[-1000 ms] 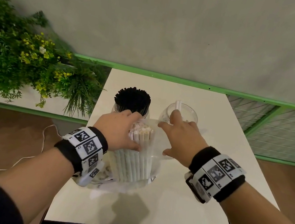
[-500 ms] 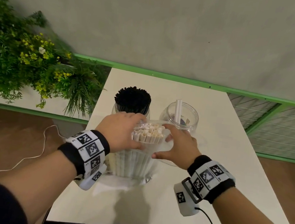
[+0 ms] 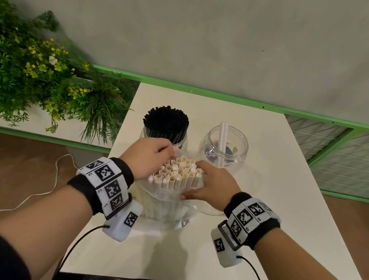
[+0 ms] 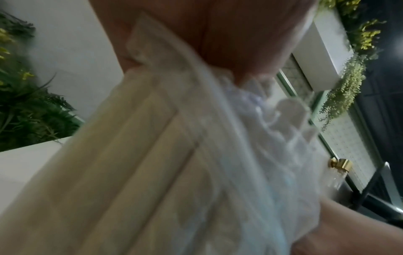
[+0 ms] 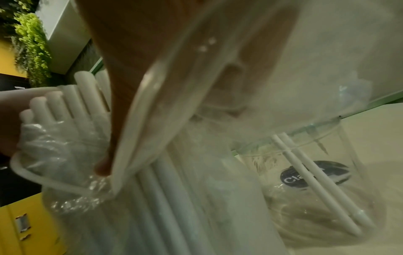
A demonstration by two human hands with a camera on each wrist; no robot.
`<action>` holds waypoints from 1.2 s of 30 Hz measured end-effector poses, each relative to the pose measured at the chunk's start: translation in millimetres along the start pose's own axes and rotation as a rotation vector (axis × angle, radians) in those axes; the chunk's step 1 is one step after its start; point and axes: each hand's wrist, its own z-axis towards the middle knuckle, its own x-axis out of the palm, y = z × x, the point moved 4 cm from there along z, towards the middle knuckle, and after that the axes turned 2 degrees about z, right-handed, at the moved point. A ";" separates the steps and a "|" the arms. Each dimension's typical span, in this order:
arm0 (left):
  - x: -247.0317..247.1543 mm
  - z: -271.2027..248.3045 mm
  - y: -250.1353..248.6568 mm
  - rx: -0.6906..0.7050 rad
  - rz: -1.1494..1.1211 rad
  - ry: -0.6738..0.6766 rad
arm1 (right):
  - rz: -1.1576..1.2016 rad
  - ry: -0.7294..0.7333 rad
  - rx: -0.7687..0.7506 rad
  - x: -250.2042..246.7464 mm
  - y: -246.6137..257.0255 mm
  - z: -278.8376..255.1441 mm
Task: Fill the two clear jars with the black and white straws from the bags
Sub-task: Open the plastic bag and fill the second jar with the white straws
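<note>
White table (image 3: 248, 232): black-straw jar (image 3: 165, 129), plant (image 3: 33, 76) beyond hands.

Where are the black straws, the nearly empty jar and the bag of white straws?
black straws (image 3: 166, 123), head view, top ends.
nearly empty jar (image 3: 239, 152), head view, right wall.
bag of white straws (image 3: 169, 205), head view, clear plastic front.

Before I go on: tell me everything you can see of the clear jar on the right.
The right jar is clear, round and wide-mouthed, lidless, upright on the white table beside the jar of black straws. It holds just two white straws leaning inside, poking above the rim. A dark round label shows through the wall. The right hand is in front of it; contact is unclear.
</note>
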 end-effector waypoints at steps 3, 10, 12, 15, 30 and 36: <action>-2.6 2.2 5.2 -0.021 -0.055 0.014 | -0.014 -0.023 0.009 -0.3 -1.3 -1.0; -17.4 0.2 19.7 -0.124 -0.061 -0.036 | -0.066 -0.014 -0.005 0.7 -1.5 -3.7; -17.6 2.5 20.5 -0.149 -0.105 -0.051 | -0.084 -0.041 -0.016 0.3 1.1 -3.7; -18.5 2.4 23.5 -0.173 -0.223 -0.068 | -0.070 -0.128 -0.028 -1.1 -1.2 -4.4; -16.5 -11.1 36.2 -0.292 -0.538 -0.098 | -0.015 -0.184 -0.049 -0.3 -0.4 -11.8; -11.2 -24.4 43.6 -0.464 -0.516 0.176 | -0.039 -0.149 -0.012 10.4 -2.3 -6.6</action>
